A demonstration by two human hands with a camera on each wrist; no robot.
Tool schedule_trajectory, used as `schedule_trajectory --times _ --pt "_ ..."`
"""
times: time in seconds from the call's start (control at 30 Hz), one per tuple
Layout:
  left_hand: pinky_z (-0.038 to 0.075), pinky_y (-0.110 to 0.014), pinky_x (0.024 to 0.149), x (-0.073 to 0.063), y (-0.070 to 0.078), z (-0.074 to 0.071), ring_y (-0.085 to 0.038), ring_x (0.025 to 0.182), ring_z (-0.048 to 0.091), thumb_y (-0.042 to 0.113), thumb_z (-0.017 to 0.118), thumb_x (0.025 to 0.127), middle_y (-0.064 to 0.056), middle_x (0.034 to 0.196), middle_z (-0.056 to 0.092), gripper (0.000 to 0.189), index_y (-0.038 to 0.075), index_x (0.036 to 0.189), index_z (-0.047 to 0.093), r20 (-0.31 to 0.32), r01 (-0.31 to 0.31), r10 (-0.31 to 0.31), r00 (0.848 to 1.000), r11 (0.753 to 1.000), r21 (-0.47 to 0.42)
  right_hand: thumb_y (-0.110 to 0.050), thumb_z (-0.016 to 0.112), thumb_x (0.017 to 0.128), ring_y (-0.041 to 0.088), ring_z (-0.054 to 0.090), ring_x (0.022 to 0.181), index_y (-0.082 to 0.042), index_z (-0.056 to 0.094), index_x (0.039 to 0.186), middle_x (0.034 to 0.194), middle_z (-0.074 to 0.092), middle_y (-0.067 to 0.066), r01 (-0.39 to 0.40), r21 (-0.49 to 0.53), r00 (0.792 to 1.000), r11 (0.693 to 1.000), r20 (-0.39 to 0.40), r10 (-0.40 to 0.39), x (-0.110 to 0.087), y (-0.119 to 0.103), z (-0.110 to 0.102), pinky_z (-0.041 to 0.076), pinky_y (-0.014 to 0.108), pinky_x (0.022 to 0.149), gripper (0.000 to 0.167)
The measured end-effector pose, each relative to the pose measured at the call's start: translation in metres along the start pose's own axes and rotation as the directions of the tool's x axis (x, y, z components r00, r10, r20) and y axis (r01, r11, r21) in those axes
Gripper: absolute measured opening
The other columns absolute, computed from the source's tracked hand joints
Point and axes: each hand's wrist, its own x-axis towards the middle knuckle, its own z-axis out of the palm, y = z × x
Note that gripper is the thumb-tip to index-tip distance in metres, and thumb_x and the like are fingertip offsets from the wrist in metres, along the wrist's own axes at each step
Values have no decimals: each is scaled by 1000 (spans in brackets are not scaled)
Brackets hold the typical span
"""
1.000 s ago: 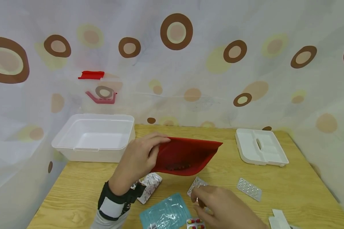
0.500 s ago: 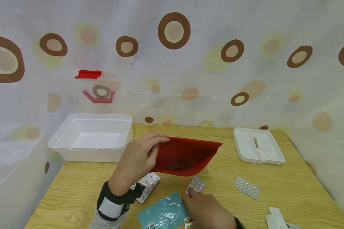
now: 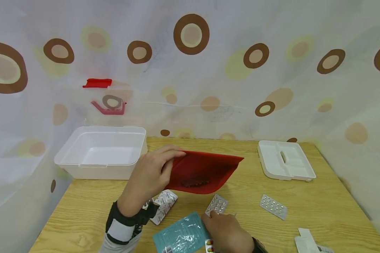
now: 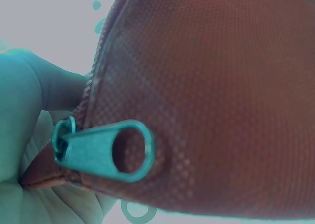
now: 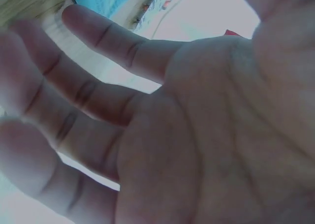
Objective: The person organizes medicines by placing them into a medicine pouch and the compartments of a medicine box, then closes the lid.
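One red pouch [image 3: 206, 168] held in left grip [image 3: 152, 172]; right grip [image 3: 225, 230] relaxed, near one silver blister pack [image 3: 217, 203].

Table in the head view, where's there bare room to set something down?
On the left, below the box, left of the sleeve. On the right, between the tray, lone silver pack and right edge of the table. Front middle is crowded: teal packet and pill packs by the right hand.
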Motion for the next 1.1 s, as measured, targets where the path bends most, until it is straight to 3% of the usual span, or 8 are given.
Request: schedule_trajectory --times 0.17,0.4,0.67,0.9,1.1 --pt "61 -35 80 -1 -1 0 -17 96 72 -1 58 97 0 118 72 27 10 113 76 -6 -5 5 1000 1000 7 -27 99 57 16 56 77 -20 63 112 93 66 0 5 -6 1000 1000 8 -5 1 -1 -1 55 40 78 66" --pt "61 -35 80 -1 0 0 -17 98 72 1 62 96 0 119 72 26 10 114 76 8 -2 2 1000 1000 4 -20 94 61 11 52 67 -21 69 94 76 60 -6 57 -32 998 998 0 -57 -1 0 -3 49 32 65 42" --pt "61 -36 80 0 0 0 -18 98 72 0 63 95 -1 119 72 26 10 114 76 15 -1 1 1000 1000 3 -25 96 60 11 51 67 -28 73 96 76 59 -8 86 -30 994 996 63 -84 -2 1 -9 49 32 63 43" --pt "61 -35 81 1 0 2 -16 98 72 0 62 95 0 119 72 26 11 115 76 15 -6 6 1000 1000 0 -17 90 73 8 47 64 -25 70 89 72 52 -11 177 38 984 984 -6 -177 -11 4 -16 42 25 58 26" --pt "61 -34 80 1 1 3 -15 98 71 1 61 96 1 119 72 27 12 114 77 22 -3 3 1000 1000 -6 -17 85 79 6 50 65 -24 70 96 73 56 -14 216 139 976 967 -3 -217 -22 5 -25 45 25 61 24"
